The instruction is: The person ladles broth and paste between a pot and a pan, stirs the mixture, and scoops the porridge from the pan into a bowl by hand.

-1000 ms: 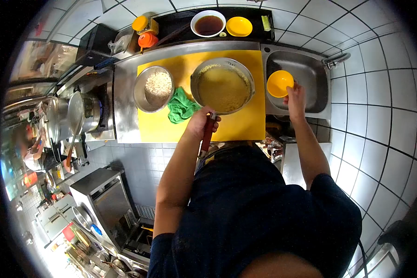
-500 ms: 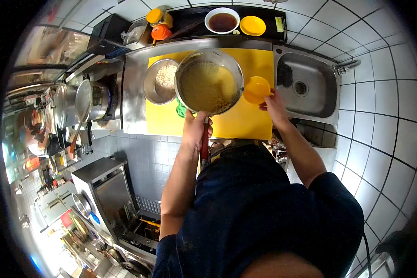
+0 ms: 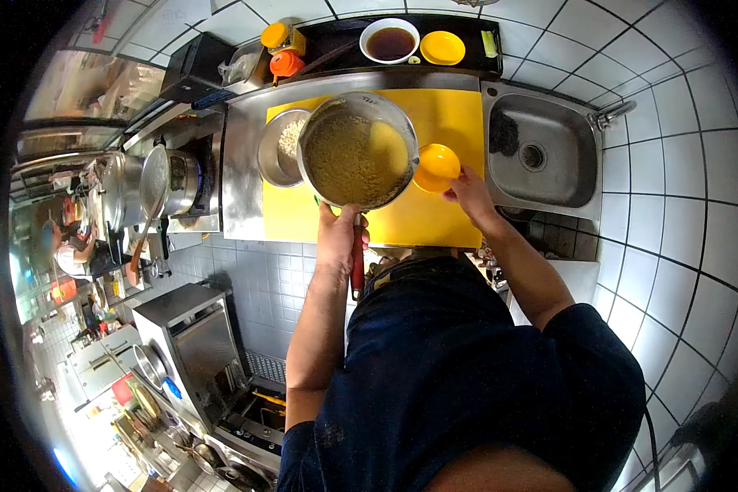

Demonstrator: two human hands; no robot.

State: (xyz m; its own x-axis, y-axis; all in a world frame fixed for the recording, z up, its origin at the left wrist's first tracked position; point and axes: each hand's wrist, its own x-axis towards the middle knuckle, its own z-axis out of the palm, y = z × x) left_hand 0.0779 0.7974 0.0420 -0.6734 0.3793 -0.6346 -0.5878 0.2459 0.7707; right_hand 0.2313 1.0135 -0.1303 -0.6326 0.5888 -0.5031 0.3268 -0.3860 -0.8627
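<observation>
My left hand (image 3: 341, 239) is closed round the red handle of a large metal pan (image 3: 357, 160), which holds a yellowish-brown, grainy liquid and is raised over the yellow board (image 3: 451, 221). Close to the pan's right rim, my right hand (image 3: 470, 195) grips a small yellow bowl (image 3: 437, 167) by its edge. The pan partly covers a metal bowl (image 3: 277, 164) with pale chopped pieces in it. Only a sliver of the green cloth shows under the pan, near my left hand.
A sink (image 3: 549, 152) lies right of the board. Behind it, a black shelf bears a white bowl of dark liquid (image 3: 390, 43), a yellow dish (image 3: 443, 48) and jars (image 3: 277, 37). Pots (image 3: 172, 180) stand on the stove at left. Another person (image 3: 78, 246) is at far left.
The pan has been raised and moved left, over the metal bowl's edge and the cloth. The small yellow bowl has come from over the sink to beside the pan.
</observation>
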